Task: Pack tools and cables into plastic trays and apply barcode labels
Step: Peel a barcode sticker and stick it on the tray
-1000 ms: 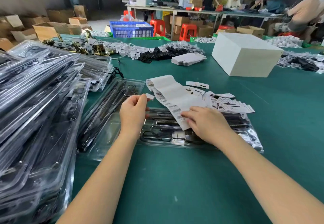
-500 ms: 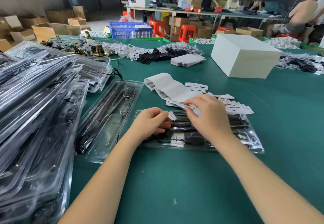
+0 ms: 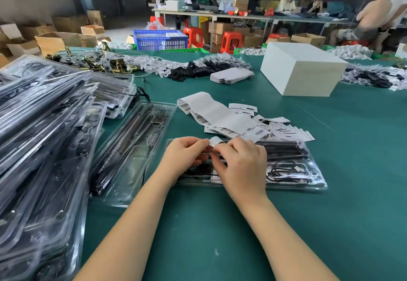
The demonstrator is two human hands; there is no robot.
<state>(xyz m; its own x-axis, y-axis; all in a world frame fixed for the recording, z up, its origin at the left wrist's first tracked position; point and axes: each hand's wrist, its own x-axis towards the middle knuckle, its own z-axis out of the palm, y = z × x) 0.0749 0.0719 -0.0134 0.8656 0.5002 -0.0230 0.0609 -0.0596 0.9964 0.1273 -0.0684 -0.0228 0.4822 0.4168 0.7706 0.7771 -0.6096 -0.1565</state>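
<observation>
Fingers (image 3: 203, 146) of both hands pinch a small barcode label (image 3: 215, 141) above the closed tray (image 3: 308, 170) on the table (image 3: 220, 225). Label judged light, flimsy, tacky; handle by edges only.

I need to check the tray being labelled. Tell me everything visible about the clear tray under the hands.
The clear tray is a long, shallow, glossy plastic pack lying flat and crosswise on the green table. Inside are long black bars at the far side and a coiled black cable near its right end. The left hand and right hand hover over its left half, pinching a small white label. A strip of barcode labels overlaps its far edge.
</observation>
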